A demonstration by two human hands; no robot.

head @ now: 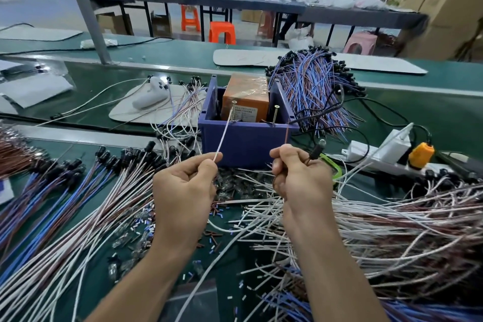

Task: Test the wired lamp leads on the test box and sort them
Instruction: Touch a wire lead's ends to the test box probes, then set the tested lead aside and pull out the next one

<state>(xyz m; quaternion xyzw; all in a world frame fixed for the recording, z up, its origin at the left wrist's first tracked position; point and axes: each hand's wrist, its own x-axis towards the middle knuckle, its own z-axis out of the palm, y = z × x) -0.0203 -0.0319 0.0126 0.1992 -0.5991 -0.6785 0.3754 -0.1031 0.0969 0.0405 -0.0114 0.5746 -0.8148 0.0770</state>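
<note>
A blue plastic bin point(245, 144) holds the orange test box point(247, 98), with two brass screw contacts point(276, 112) standing at its front. My left hand point(185, 185) pinches a white lead point(224, 134) whose tip reaches the left screw. My right hand point(300, 178) pinches a brown lead point(287, 133) that points up toward the right screw. The lamp holder point(316, 150) of this wired pair sticks out beside my right thumb; its bulb looks unlit.
Heaps of wired leads lie on the green bench: blue and brown ones point(52, 191) at left, white and brown ones point(392, 230) at right, a blue bundle point(313, 86) behind the bin. A white power strip point(379, 151) sits at right. Another person sits at a far table.
</note>
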